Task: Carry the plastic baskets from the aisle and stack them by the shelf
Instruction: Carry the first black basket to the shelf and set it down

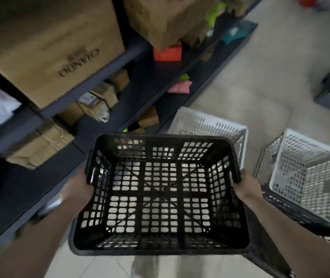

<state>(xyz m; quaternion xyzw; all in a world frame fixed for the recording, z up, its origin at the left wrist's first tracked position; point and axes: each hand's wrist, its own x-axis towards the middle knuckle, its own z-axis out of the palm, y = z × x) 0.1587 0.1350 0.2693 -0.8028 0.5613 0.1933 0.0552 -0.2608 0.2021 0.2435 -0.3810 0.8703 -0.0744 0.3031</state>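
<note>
Both hands, left (80, 186) and right (247, 186), are clamping the black basket (160, 197); it is risking clipping the shelf (91, 81) at left.

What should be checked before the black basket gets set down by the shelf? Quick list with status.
1. Left hand on the black basket rim: ok, clamped on the left wall.
2. Right hand on the rim: ok, gripping the right wall.
3. Basket empty: ok, floor shows through the mesh.
4. Drop spot: ok, a white basket sits on the floor against the shelf, open side up.
5. Path ahead: not ok, another white basket nested in a dark basket lies close on the right.
6. Basket level: cannot tell, the wide lens distorts it.
</note>
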